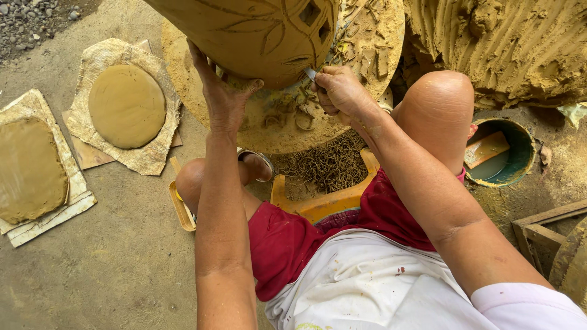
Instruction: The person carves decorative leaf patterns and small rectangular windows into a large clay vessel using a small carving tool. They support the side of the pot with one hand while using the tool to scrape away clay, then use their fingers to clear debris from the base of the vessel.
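Seated worker, white shirt and red shorts at the bottom of the frame, on a low yellow stool [330, 205] strewn with clay trimmings. Both forearms rise toward the upper centre.

Right hand [339, 91]: grip clenched on a small carving blade [310, 74], tip set against the lower wall of the clay pot [257, 36], just below cut-out openings and incised leaf lines. Left hand [223, 95]: grip released, palm and spread fingers pressed flat to the underside of the pot wall, bracing it.

Judgement: the cut calls for a shallow, steady blade angle, with the left palm backing the wall opposite the blade so the soft clay does not flex or tear near the openings.

The pot stands on a round turning disc [373, 43], littered with shavings. Left of frame, two flat clay slabs [126, 105] lie on sacking on the floor. Right, a green bucket [520, 146]; upper right, a raw clay mound [507, 43].
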